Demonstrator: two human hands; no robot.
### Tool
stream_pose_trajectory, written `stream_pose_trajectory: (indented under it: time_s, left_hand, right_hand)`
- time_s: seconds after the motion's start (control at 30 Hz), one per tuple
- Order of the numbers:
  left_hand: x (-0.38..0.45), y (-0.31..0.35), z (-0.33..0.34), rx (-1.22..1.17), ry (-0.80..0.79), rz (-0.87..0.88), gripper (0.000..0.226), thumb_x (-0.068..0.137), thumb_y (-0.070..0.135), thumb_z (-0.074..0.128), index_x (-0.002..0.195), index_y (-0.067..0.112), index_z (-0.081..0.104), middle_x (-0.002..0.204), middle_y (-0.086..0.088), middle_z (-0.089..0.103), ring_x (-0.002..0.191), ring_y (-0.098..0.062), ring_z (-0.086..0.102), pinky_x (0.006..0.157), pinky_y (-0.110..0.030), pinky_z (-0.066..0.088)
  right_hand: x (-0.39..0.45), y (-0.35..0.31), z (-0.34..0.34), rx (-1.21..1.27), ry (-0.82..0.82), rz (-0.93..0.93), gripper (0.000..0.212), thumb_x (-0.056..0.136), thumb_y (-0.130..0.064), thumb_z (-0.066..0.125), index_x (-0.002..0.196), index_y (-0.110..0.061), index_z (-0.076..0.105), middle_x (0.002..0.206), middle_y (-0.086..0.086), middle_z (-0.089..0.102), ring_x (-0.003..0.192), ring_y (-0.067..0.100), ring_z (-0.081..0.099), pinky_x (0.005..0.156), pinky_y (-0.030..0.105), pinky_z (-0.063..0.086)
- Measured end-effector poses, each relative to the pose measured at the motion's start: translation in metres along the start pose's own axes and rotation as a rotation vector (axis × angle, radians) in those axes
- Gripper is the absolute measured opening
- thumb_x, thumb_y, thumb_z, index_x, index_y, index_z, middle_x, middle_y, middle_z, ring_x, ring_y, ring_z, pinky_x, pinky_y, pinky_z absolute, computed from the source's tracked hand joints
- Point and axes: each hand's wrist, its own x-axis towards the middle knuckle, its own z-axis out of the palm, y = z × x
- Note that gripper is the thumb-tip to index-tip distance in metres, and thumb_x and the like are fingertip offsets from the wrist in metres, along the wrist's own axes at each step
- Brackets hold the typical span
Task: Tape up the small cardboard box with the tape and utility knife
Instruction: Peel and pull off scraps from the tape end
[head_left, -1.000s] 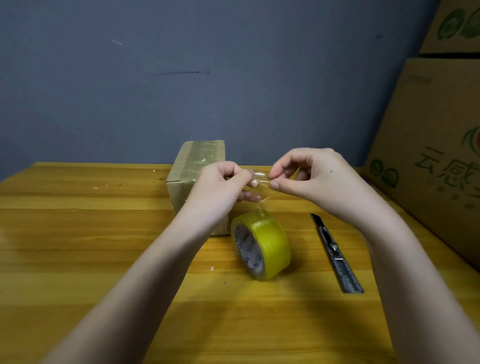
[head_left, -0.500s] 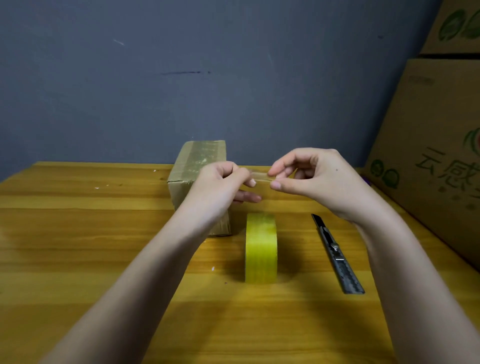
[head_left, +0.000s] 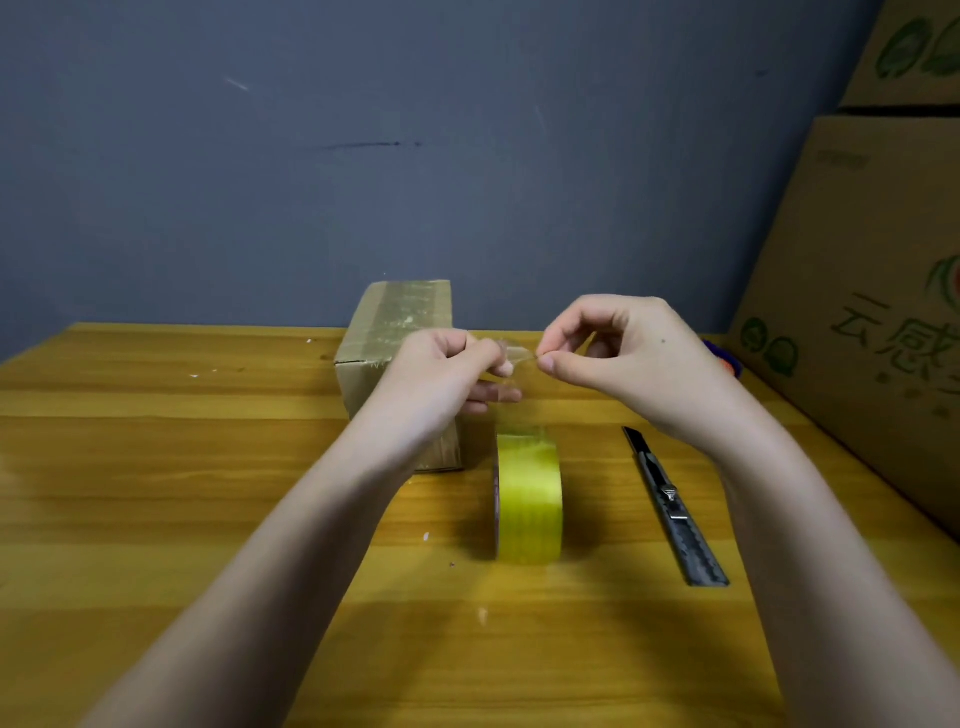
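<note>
Wooden table (head_left: 156, 467), yellow-brown grain, a few small white specks on the left and centre of the surface.

Small cardboard box (head_left: 400, 332) sits toward the back of the table, left of centre, long side running away from the camera. Its top face is already covered with glossy clear tape. Near end partly hidden by the left forearm.

Left hand (head_left: 441, 379) is raised above the table in front of the box, fingers curled, thumb and forefinger pinching one end of a short clear tape strip (head_left: 511, 358).

Tape roll (head_left: 530, 499), yellow, stands on edge on the table just right of the box's near corner, below the two hands. A thin clear film seems to rise from the top of the roll toward the hands; whether it joins the pinched strip I cannot tell.

Right hand (head_left: 618, 358) is level with the left, close beside it, fingers curled, thumb and forefinger pinching the other end of the strip.

Utility knife (head_left: 675, 506) lies flat on the table right of the roll, apart from it, untouched, tip pointing away.

Large printed carton (head_left: 872, 312) stands against the right edge, with another stacked on top.
</note>
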Motion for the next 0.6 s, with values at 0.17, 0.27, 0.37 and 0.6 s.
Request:
stream_pose_trajectory:
  time_s: [0.17, 0.27, 0.37, 0.6]
  left_hand:
    - [-0.0008, -0.0010, 0.0006, 0.039, 0.038, 0.013, 0.027, 0.088, 0.015, 0.056, 0.062, 0.015, 0.062, 0.070, 0.001, 0.068, 0.066, -0.002, 0.065, 0.067, -0.023, 0.052]
    - [-0.0001, -0.0008, 0.0009, 0.076, 0.050, 0.037, 0.023, 0.085, 0.017, 0.058, 0.063, 0.016, 0.064, 0.073, 0.003, 0.066, 0.073, -0.004, 0.060, 0.073, -0.030, 0.053]
    - [-0.0019, 0.0007, 0.0020, 0.163, 0.105, 0.075, 0.023, 0.072, 0.033, 0.059, 0.055, 0.018, 0.064, 0.067, 0.004, 0.068, 0.078, -0.017, 0.066, 0.080, -0.041, 0.055]
    - [-0.0026, 0.0008, -0.0055, 0.295, 0.171, 0.165, 0.029, 0.063, 0.040, 0.053, 0.059, 0.011, 0.051, 0.081, -0.005, 0.070, 0.081, -0.024, 0.069, 0.087, -0.050, 0.051]
  right_hand:
    - [-0.0010, -0.0056, 0.0014, -0.102, -0.013, -0.020, 0.004, 0.082, -0.022, 0.070, 0.080, -0.025, 0.070, 0.088, -0.012, 0.055, 0.076, 0.009, 0.055, 0.065, 0.008, 0.042]
    - [-0.0007, -0.0058, 0.0011, -0.144, -0.038, -0.005, 0.003, 0.084, -0.024, 0.068, 0.082, -0.025, 0.069, 0.092, -0.013, 0.049, 0.078, 0.007, 0.053, 0.067, 0.004, 0.039]
    - [-0.0012, -0.0070, 0.0009, -0.145, -0.075, 0.008, 0.003, 0.086, -0.024, 0.066, 0.083, -0.024, 0.067, 0.090, -0.013, 0.058, 0.075, 0.006, 0.059, 0.067, 0.007, 0.043]
    - [-0.0026, -0.0084, -0.0008, -0.136, -0.085, 0.017, 0.003, 0.089, -0.022, 0.063, 0.087, -0.021, 0.065, 0.081, -0.012, 0.069, 0.069, 0.002, 0.065, 0.067, 0.010, 0.050]
